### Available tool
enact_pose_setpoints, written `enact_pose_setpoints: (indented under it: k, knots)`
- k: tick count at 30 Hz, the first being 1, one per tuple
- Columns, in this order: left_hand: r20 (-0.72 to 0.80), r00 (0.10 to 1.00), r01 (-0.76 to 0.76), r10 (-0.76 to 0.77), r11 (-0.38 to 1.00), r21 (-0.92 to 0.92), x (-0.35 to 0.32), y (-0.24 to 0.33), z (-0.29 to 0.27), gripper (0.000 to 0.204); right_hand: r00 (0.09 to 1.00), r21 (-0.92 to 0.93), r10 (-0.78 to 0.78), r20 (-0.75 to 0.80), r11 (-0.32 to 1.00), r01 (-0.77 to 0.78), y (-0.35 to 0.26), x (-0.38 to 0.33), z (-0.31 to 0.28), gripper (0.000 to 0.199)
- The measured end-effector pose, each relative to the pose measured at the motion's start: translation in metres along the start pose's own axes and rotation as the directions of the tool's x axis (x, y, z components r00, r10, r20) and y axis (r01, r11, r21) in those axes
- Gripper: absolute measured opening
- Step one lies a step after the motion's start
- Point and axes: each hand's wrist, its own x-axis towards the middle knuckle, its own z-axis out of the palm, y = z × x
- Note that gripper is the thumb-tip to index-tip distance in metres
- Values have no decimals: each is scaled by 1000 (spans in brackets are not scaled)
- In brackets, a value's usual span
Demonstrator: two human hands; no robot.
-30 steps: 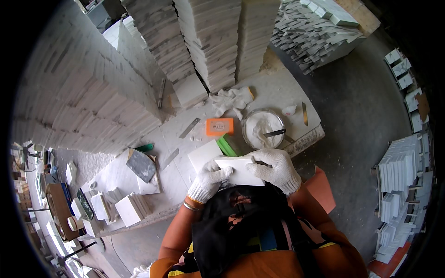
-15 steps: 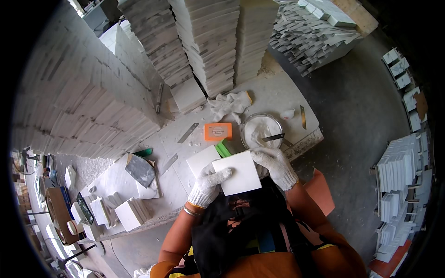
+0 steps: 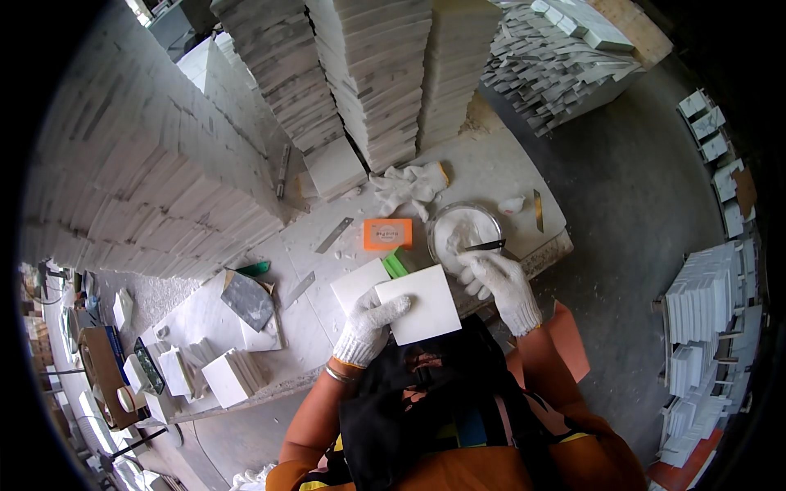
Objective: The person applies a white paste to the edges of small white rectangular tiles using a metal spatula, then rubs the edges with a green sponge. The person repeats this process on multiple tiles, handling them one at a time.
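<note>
The left forearm [image 3: 315, 413] comes up from below, slanting to the right, its wrist [image 3: 350, 360] nearly straight. The gloved left grip [image 3: 364, 324] is clamped, its thumb [image 3: 393, 309] stretched out to the right on top and the rest curled mostly out of sight underneath. The right forearm [image 3: 548, 367] slants up and to the left. The gloved right grip [image 3: 503, 288] sits apart from the left one, a little farther forward, its fingers [image 3: 477, 268] loosely bent and pointing left, slack rather than clenched.

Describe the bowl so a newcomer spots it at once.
On the pale worktable, look toward the right end, just beyond the gloved right hand. There sits a bowl of white paste with a dark blade over it. Its round rim separates it from the boxy orange block to its left.
</note>
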Motion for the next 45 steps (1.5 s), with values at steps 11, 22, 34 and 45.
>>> enact_pose_setpoints:
  k: [11,22,34,45]
  knots:
    - [-21,999,-25,27,997,71,-3,7,11,32,968,-201,83,235,979,-35,9,0,17,36]
    - [-37,999,-28,30,998,59,-5,0,6,35,976,-19,13,218,1000,-10,29,-3,24,32]
    - [-83,985,-146,150,988,47,-11,14,0,48,981,22,-189,53,982,188,-25,2,-14,43]
    - [-258,919,-200,299,916,348,-11,-7,5,47,856,140,-497,-144,846,515,-224,96,-113,52]
